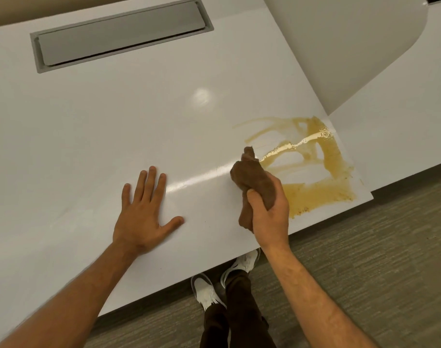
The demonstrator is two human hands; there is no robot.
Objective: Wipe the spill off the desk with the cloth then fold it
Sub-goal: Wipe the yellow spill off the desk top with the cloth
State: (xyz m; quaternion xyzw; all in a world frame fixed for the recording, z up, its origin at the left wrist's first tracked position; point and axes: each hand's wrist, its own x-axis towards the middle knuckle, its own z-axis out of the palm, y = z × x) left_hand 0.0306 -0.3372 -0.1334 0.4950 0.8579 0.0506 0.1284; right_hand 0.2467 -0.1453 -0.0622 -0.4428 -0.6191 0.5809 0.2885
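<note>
A yellow-brown spill (322, 172) is smeared in streaks over the right corner of the white desk (113, 136). My right hand (271, 212) grips a bunched brown cloth (252, 177), which sits on the desk at the spill's left edge. One end of the cloth sticks up toward the streaks, and another end hangs out below my fist. My left hand (145, 209) rests flat on the desk with fingers spread, well to the left of the cloth and away from the spill.
A grey recessed cable hatch (121, 33) lies at the back of the desk. A second white desk panel (352, 51) adjoins at the right rear. The desk's front edge runs diagonally, with grey floor (365, 272) and my white shoes (206, 292) below it.
</note>
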